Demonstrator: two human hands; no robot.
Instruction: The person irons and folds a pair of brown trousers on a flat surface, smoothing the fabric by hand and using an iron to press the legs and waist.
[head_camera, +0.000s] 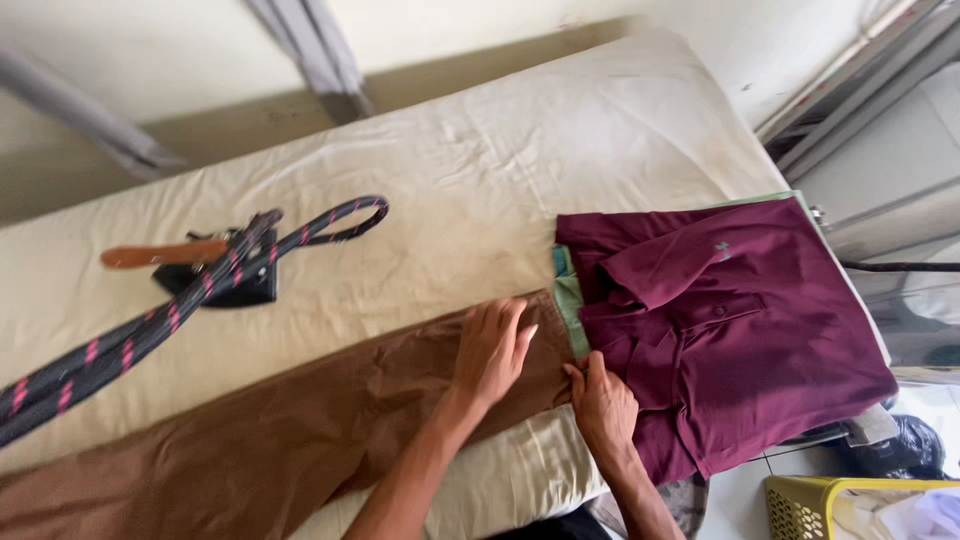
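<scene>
1. Iron (215, 270): far left on the padded table (480, 160), dark body, wooden handle. A black-and-pink braided cord (130, 340) runs from it off the left edge. Well apart from both hands.
2. Trousers (300, 420): brown, flat on the table. The long axis runs from lower left up to the right. The right-hand end stops at the hands, just beside the stack.
3. Left hand (493, 350): palm down, fingers spread, pressed flat on the trousers' end. It holds nothing.
4. Right hand (600, 400): sits at the seam where the trousers meet the shirt. Its fingers curl and pinch the trousers' edge; the thumb side is partly hidden, so I cannot tell the exact grip.
5. Key relation: the trousers lie left and below both hands along that diagonal. The hands sit close together at one end, the left hand nearer the body of the cloth, the right hand nearer the stack.
6. Shirt (730, 320): maroon polo, folded, on top of a stack with green and teal edges (568, 300) showing at its left side. It touches the right hand's side.
7. Basket (850, 505): yellow, on the floor at lower right, clear of the table.
</scene>
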